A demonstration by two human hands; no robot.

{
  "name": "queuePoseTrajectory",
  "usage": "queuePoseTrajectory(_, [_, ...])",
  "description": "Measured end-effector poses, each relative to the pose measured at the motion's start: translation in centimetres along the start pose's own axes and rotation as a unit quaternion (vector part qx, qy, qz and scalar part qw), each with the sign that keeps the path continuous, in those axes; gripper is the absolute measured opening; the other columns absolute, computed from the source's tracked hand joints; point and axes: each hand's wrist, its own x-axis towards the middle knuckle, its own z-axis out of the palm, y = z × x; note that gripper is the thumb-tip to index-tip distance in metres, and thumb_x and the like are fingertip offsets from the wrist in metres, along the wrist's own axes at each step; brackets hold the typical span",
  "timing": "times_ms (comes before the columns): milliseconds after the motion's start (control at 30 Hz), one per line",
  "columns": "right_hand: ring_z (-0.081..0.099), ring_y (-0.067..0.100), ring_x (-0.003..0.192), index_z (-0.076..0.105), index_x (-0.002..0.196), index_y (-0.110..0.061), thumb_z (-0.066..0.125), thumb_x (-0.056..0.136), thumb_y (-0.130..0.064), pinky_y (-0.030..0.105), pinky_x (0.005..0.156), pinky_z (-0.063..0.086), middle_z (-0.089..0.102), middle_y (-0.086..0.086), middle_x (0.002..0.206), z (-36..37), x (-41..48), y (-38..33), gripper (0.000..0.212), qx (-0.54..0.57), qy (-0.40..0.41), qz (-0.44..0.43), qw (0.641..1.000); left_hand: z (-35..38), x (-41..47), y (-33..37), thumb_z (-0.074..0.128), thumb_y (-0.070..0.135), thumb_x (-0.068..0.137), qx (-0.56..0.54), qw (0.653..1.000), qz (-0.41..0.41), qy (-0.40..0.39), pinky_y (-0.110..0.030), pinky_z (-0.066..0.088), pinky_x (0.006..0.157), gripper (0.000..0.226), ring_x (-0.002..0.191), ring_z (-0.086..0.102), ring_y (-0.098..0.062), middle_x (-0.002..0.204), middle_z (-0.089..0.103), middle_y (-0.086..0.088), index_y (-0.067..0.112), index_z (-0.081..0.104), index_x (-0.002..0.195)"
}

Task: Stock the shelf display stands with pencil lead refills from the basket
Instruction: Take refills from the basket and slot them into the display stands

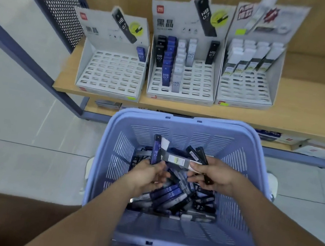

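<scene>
Over the basket at six o'clock, the left hand grips a blue refill upright while the right hand pinches several cases (likely sorted by colour) for the stands at twelve o'clock.

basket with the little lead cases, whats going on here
A person is picking pencil lead refills out of the blue basket. The left hand grips a blue HB case upright; the right hand holds a clear case and a few black cases. On the shelf, the left stand holds one lone blue case, the middle stand is partly filled, and the right stand has only its back rows filled.
</scene>
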Motion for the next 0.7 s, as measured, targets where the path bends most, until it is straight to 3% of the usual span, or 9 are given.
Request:
queuePoseTrajectory(67, [0.073, 0.02, 0.084, 0.057, 0.118, -0.011, 0.068, 0.092, -0.02, 0.024, 0.061, 0.046, 0.076, 0.01, 0.092, 1.0, -1.2, -0.3, 0.03, 0.031, -0.009, -0.003, 0.999, 1.1, -1.2, 0.1, 0.051, 0.026, 0.097, -0.014, 1.0, 0.02, 0.004, -0.022, 0.048, 0.052, 0.021, 0.06, 0.058, -0.015, 0.07, 0.069, -0.005, 0.008, 0.059, 0.093])
queuePoseTrajectory(167, [0.074, 0.025, 0.092, 0.048, 0.128, -0.009, 0.069, 0.087, -0.006, 0.027, 0.066, 0.049, 0.076, 0.014, 0.098, 2.6, -3.0, -0.8, 0.046, 0.007, -0.061, 0.002, 0.998, 2.4, -3.1, -0.1, 0.05, 0.03, 0.098, 0.028, 0.998, 0.051, -0.016, -0.023, 0.045, 0.055, 0.024, 0.057, 0.056, -0.014, 0.067, 0.065, -0.003, 0.009, 0.06, 0.091])
queuePoseTrajectory(267, [0.074, 0.028, 0.089, 0.061, 0.105, -0.006, 0.058, 0.084, 0.01, 0.032, 0.073, 0.052, 0.075, 0.014, 0.088, 3.4, -4.4, -1.2, 0.027, -0.009, -0.076, -0.001, 0.997, 3.0, -4.7, 0.1, 0.051, 0.029, 0.097, 0.086, 0.991, 0.094, -0.039, -0.021, 0.04, 0.052, 0.022, 0.05, 0.052, -0.011, 0.062, 0.06, 0.002, 0.013, 0.057, 0.083])
queuePoseTrajectory(367, [0.072, 0.025, 0.076, 0.059, 0.082, -0.003, 0.048, 0.076, 0.016, 0.032, 0.069, 0.053, 0.066, 0.012, 0.07, 4.2, -6.0, -1.8, 0.023, 0.011, -0.028, -0.028, 0.999, 3.0, -6.6, 1.3, 0.054, 0.035, 0.095, 0.158, 0.976, 0.142, -0.043, -0.02, 0.038, 0.046, 0.028, 0.048, 0.049, -0.011, 0.064, 0.062, -0.004, 0.015, 0.062, 0.077])
queuePoseTrajectory(467, [0.053, 0.019, 0.057, 0.05, 0.062, -0.006, 0.042, 0.064, 0.011, 0.029, 0.06, 0.046, 0.052, 0.011, 0.064, 5.0, -7.3, -2.6, 0.019, 0.127, 0.032, -0.087, 0.987, 2.9, -8.7, 3.2, 0.052, 0.042, 0.094, 0.234, 0.956, 0.174, -0.03, -0.023, 0.041, 0.051, 0.036, 0.05, 0.051, -0.011, 0.059, 0.058, 0.001, 0.018, 0.064, 0.071])
queuePoseTrajectory(567, [0.035, 0.016, 0.048, 0.047, 0.064, -0.012, 0.051, 0.067, 0.002, 0.027, 0.053, 0.034, 0.041, 0.005, 0.059, 5.8, -9.2, -4.4, 0.015, 0.24, 0.008, -0.148, 0.959, 2.6, -11.1, 5.1, 0.051, 0.045, 0.094, 0.204, 0.96, 0.168, -0.096, -0.026, 0.038, 0.055, 0.037, 0.057, 0.047, -0.015, 0.065, 0.056, -0.002, 0.016, 0.067, 0.078])
queuePoseTrajectory(633, [0.035, 0.019, 0.045, 0.053, 0.064, -0.012, 0.066, 0.081, -0.012, 0.029, 0.05, 0.033, 0.039, 0.004, 0.055, 6.1, -10.6, -5.6, 0.021, 0.239, -0.018, -0.187, 0.953, 2.5, -12.9, 6.4, 0.052, 0.045, 0.094, 0.175, 0.962, 0.156, -0.143, -0.023, 0.038, 0.056, 0.035, 0.056, 0.045, -0.014, 0.07, 0.057, -0.004, 0.015, 0.069, 0.086])
queuePoseTrajectory(700, [0.041, 0.023, 0.042, 0.065, 0.057, -0.011, 0.075, 0.077, -0.025, 0.03, 0.047, 0.035, 0.048, 0.011, 0.053, 6.6, -12.4, -6.6, 0.026, 0.174, -0.039, -0.23, 0.957, 2.7, -14.6, 7.4, 0.051, 0.048, 0.093, 0.174, 0.957, 0.149, -0.179, -0.021, 0.038, 0.056, 0.04, 0.056, 0.044, -0.014, 0.073, 0.061, -0.006, 0.014, 0.071, 0.091])
